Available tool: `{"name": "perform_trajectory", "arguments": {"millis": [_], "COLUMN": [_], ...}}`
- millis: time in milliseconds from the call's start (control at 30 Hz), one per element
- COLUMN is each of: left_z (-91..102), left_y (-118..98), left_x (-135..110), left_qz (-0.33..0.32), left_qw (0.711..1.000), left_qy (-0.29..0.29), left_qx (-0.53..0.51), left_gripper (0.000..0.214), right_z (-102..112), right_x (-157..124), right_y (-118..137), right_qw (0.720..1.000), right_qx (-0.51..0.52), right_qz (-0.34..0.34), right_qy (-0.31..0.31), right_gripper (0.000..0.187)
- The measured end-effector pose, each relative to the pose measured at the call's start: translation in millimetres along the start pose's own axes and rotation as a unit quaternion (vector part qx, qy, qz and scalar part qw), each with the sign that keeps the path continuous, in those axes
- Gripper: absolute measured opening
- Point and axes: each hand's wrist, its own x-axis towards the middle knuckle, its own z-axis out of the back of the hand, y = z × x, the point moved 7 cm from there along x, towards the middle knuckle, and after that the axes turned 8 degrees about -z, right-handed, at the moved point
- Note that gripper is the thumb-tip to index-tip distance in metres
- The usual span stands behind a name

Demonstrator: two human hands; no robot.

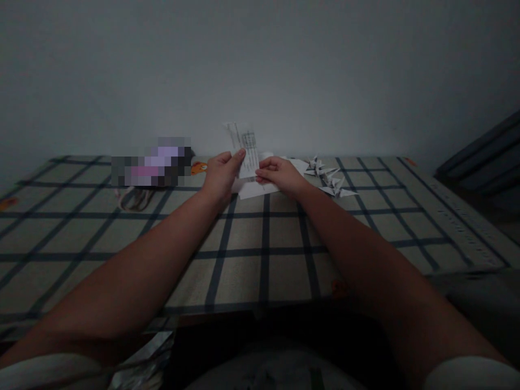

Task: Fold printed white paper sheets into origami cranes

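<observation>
My left hand (pixel 221 176) and my right hand (pixel 278 174) are stretched out over the checked cloth (pixel 264 244) near the wall. Together they hold up a white printed sheet of paper (pixel 245 149), which stands tilted above the cloth. The left thumb and fingers pinch its left edge; the right fingers pinch its lower right part. More white paper (pixel 254 189) lies flat under the hands.
Several folded white paper cranes (pixel 329 176) sit just right of my right hand. A blurred-out object (pixel 152 162) lies at the back left, with a pale looped cord (pixel 134 197) before it. A dark slanted surface (pixel 483 157) rises at the far right.
</observation>
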Motion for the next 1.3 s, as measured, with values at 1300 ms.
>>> {"name": "perform_trajectory", "arguments": {"millis": [1300], "left_z": [-4.3], "left_y": [4.2], "left_x": [-4.4], "left_qz": [0.019], "left_qw": [0.994], "left_qy": [0.016], "left_qx": [-0.104], "left_gripper": [0.037], "right_z": [1.7], "right_x": [1.6], "right_y": [2.5], "right_qw": [0.997], "right_qx": [-0.071], "right_qz": [0.030], "right_qy": [-0.008], "right_gripper": [0.026]}}
